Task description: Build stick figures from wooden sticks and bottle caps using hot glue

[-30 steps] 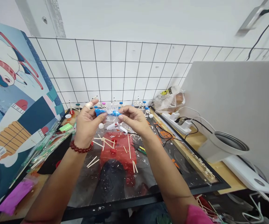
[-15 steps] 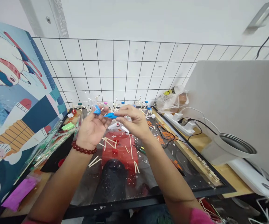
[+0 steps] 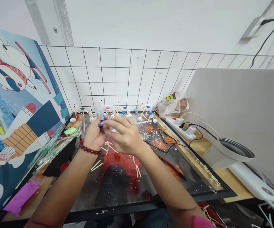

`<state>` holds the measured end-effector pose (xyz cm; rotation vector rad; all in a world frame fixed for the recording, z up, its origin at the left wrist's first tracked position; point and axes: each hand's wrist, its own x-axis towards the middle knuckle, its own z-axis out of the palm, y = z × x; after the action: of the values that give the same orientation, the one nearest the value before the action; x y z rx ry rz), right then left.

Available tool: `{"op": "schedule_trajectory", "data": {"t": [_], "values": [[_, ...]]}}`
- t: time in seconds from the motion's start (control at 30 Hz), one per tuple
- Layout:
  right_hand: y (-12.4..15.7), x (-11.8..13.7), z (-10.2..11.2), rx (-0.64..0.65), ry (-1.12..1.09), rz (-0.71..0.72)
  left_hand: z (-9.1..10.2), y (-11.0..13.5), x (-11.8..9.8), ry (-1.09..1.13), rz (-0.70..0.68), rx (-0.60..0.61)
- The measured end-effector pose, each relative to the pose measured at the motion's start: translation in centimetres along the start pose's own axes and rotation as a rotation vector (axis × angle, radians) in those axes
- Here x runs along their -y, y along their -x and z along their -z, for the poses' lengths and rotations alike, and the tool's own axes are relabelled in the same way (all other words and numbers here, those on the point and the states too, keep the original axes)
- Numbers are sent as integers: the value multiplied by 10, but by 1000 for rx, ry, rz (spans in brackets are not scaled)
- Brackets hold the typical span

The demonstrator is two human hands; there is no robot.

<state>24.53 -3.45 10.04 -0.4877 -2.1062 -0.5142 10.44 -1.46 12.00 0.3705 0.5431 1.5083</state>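
Note:
Blue modelling clay (image 3: 102, 117), partly in a clear wrapper, is gripped by my left hand (image 3: 94, 136) between thumb and fingers. My right hand (image 3: 125, 136) meets it from the right, its fingertips pinched at a small blue lump of the clay by the left fingers; the fingers partly hide this lump. Below my hands, thin wooden sticks (image 3: 96, 166) lie on the dark tabletop (image 3: 89, 190). Some sticks joined into a small frame (image 3: 108, 146) stand by a red clay piece (image 3: 117, 155), partly covered by my right hand.
Stick models with coloured clay joints (image 3: 148, 109) line the back edge. Pliers (image 3: 175, 167) and a black cable (image 3: 167, 148) lie at right, near a power strip (image 3: 181, 128) and a pot (image 3: 229, 153). Green (image 3: 70, 130) and purple (image 3: 21, 196) clay packs lie left.
My right hand has turned and closed in on my left, bringing the blue clay pieces together. My left fingers have curled from an open palm onto the clay. The camera view has shifted slightly.

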Motion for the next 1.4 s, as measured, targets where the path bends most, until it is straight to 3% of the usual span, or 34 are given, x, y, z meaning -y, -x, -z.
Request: {"op": "schedule_trajectory", "data": {"t": [0.17,0.27,0.37,0.5,0.6,0.8,0.97,1.2,1.4], "values": [[-2,-5,0,-308,-422,-575,14,-6,4,-460,-355,284],[-1,-16,0,-286,-728,-795,18,-3,5,-729,-467,380],[2,-27,-3,-242,-862,-880,18,1,6,-870,-462,385],[4,-33,-6,-351,-862,-848,16,-1,8,-814,-374,386],[5,-34,-6,-374,-829,-826,16,-6,4,-817,-388,332],[7,-37,3,-174,-704,-719,15,-6,-10,-745,-445,254],[6,-31,3,-86,-703,-649,13,-2,-14,-745,-404,277],[0,-28,2,-118,-745,-747,13,6,-11,-858,-638,313],[0,-26,6,-132,-613,-603,5,22,-7,-931,-690,326]]}}
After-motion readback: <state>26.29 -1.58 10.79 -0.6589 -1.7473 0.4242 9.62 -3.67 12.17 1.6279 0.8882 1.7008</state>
